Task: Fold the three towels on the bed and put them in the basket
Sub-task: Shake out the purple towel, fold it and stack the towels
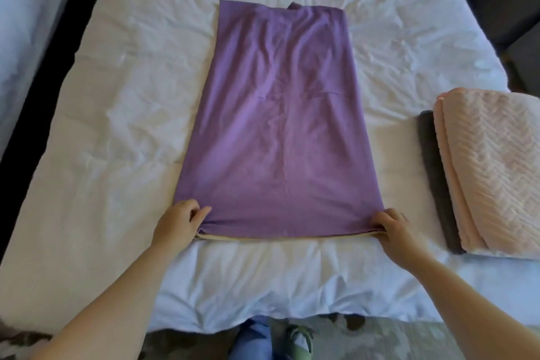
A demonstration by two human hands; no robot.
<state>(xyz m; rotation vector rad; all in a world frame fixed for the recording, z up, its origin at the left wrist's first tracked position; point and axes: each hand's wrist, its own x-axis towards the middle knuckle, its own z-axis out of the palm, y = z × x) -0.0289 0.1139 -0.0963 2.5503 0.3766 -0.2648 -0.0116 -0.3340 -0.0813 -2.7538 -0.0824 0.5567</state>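
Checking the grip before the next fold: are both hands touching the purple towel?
Touching. The head view shows the left hand and the right hand each pinching a near corner of the purple towel.

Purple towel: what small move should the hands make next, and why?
Probably lift the near edge and carry it to the far edge, halving the length. The left hand and right hand each pinch a near corner of the purple towel, which lies long and flat on the bed; the pink towel and dark grey towel are folded already.
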